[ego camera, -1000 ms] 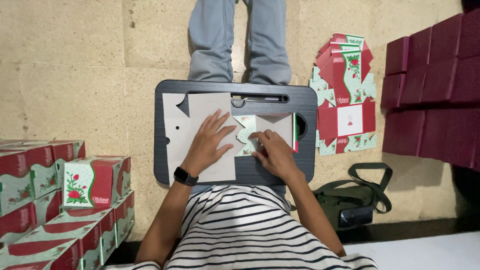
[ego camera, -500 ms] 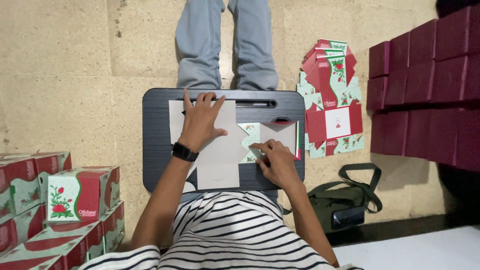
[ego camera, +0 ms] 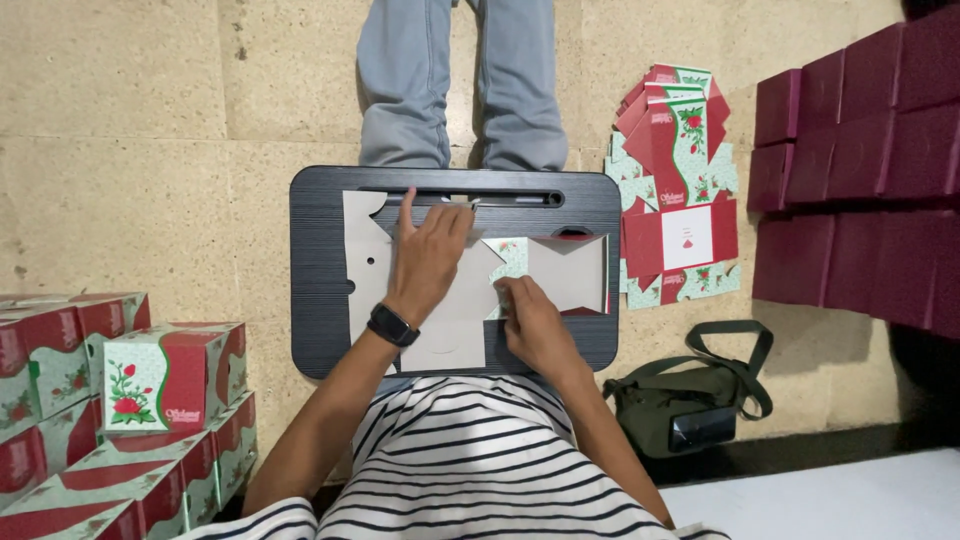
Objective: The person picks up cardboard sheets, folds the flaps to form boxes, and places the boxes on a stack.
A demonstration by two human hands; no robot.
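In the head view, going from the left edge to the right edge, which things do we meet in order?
Folded boxes → left hand → right hand → flat box blanks → dark red stacks.

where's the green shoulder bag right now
In the head view the green shoulder bag lies on the floor at the person's right, just below the dark lap desk's right corner and under the stack of flat cartons.
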